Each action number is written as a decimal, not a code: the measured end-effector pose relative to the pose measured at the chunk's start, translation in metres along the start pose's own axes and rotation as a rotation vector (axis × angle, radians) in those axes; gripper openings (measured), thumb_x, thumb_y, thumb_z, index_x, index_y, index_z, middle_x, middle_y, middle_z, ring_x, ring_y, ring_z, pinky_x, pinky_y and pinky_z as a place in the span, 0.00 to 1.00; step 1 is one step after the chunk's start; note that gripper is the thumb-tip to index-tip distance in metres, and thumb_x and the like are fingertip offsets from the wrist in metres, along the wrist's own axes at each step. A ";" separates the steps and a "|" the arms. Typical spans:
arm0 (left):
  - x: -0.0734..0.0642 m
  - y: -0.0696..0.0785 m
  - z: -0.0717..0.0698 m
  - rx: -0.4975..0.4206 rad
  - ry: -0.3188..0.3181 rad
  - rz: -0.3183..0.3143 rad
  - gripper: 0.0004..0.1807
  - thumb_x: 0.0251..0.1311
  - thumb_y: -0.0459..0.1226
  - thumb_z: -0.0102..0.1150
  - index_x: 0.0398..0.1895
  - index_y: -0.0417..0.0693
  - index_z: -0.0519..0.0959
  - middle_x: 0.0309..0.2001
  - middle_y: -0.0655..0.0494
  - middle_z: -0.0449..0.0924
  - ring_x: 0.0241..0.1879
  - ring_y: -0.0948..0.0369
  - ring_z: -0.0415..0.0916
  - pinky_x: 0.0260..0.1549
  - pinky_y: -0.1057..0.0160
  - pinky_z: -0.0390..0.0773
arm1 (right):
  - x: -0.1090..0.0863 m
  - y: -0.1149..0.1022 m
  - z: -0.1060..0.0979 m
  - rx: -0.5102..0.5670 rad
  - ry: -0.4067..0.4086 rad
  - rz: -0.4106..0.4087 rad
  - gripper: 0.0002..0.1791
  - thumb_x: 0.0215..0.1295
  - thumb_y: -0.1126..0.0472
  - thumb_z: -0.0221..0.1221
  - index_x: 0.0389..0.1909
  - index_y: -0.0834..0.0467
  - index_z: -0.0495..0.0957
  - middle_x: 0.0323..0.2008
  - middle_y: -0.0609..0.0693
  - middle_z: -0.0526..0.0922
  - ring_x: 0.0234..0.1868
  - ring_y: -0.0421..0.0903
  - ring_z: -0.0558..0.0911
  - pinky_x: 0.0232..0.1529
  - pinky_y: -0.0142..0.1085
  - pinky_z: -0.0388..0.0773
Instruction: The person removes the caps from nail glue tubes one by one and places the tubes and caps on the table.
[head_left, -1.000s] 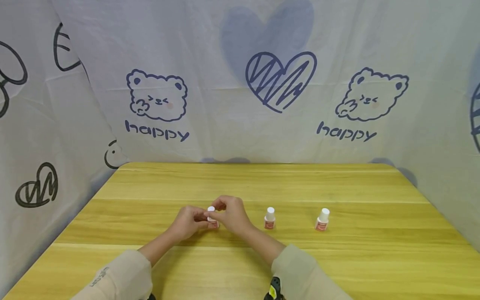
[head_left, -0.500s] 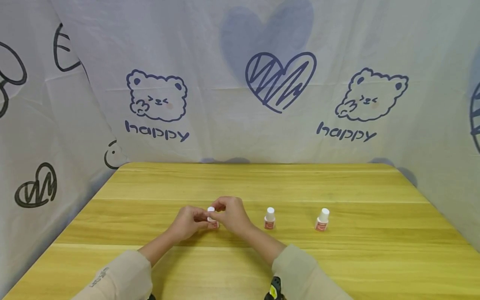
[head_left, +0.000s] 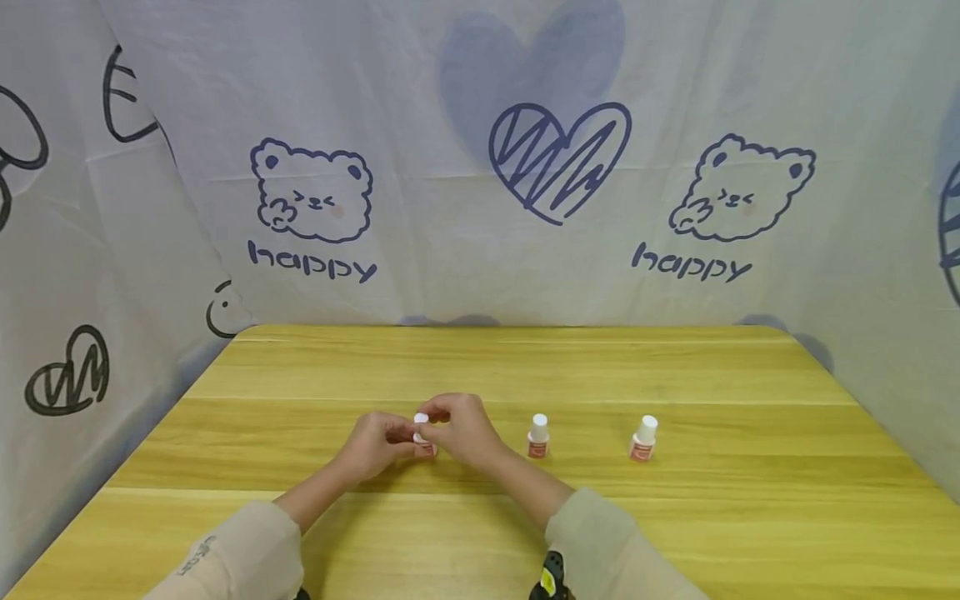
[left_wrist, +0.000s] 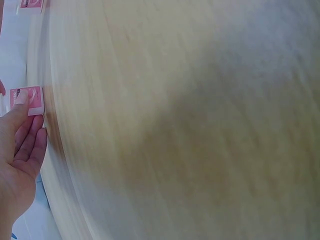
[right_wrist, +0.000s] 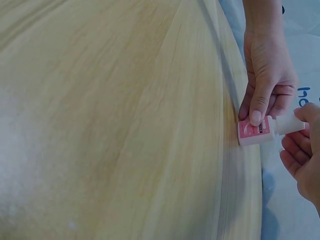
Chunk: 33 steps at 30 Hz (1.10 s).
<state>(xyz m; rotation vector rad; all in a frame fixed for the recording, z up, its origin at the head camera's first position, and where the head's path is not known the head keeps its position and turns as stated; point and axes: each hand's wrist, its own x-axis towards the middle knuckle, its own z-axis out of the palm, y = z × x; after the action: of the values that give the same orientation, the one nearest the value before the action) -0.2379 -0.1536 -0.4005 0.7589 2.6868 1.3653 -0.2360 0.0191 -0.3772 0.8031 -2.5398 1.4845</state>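
One small bottle [right_wrist: 257, 134] is in hand; I log it upright, left of centre on the surface [head_left: 480, 533]. The body is white, with a pink label whose dark and white print is too small for me to read. A white cap [right_wrist: 288, 124] tops it; I cannot tell how tightly it sits. The left hand [head_left: 375, 446] pinches the body, thumb resting on the label; the fingers of the right hand [head_left: 463, 429] pinch the cap against the thumb.

The surface is yellowish wood with grain running side to side, duller on my wrist feeds. Behind it hangs a pale cloth [head_left: 420, 67] printed with hearts and two bears, each with "happy" beneath. More cloth flanks both sides. The sleeves are light beige, and I note a black and yellow item [head_left: 553, 575] by the right cuff.

The far edge is straight with rounded corners and meets the cloth; the side edges flare towards the head camera. A strip of wood separates the hands from the far edge. To the right, a gap precedes the middle bottle [head_left: 537, 439], then another precedes the rightmost bottle [head_left: 642, 440]; both stand capped and upright. Beyond, wood continues to the right edge.
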 end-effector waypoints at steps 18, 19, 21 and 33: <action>0.001 -0.006 0.001 0.015 0.013 0.019 0.07 0.53 0.30 0.63 0.35 0.35 0.84 0.31 0.44 0.85 0.32 0.56 0.84 0.31 0.70 0.81 | 0.000 -0.001 0.003 -0.047 0.080 -0.002 0.08 0.53 0.61 0.67 0.29 0.63 0.82 0.30 0.54 0.85 0.32 0.43 0.80 0.33 0.25 0.76; 0.001 -0.006 0.001 0.013 0.012 0.021 0.07 0.53 0.30 0.63 0.35 0.35 0.84 0.31 0.44 0.85 0.32 0.56 0.84 0.31 0.70 0.81 | 0.000 -0.001 0.003 -0.045 0.081 -0.002 0.08 0.53 0.61 0.67 0.29 0.63 0.82 0.29 0.54 0.85 0.31 0.43 0.80 0.32 0.24 0.75; 0.001 -0.005 0.001 0.014 0.011 0.022 0.07 0.53 0.30 0.63 0.35 0.35 0.84 0.31 0.45 0.85 0.33 0.56 0.84 0.32 0.70 0.81 | 0.000 0.000 0.004 -0.037 0.081 -0.004 0.08 0.53 0.62 0.67 0.28 0.63 0.82 0.29 0.54 0.85 0.31 0.42 0.80 0.32 0.24 0.75; 0.000 -0.002 0.002 -0.020 -0.002 -0.042 0.09 0.53 0.31 0.63 0.38 0.36 0.83 0.33 0.45 0.85 0.32 0.60 0.84 0.30 0.72 0.80 | -0.001 -0.003 0.002 -0.003 0.032 0.010 0.07 0.57 0.65 0.63 0.33 0.66 0.82 0.33 0.57 0.85 0.37 0.49 0.84 0.38 0.29 0.80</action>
<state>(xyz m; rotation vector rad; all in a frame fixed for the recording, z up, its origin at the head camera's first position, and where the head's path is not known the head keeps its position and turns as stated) -0.2386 -0.1532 -0.4035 0.6984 2.6672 1.3787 -0.2335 0.0163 -0.3760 0.7606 -2.5262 1.4844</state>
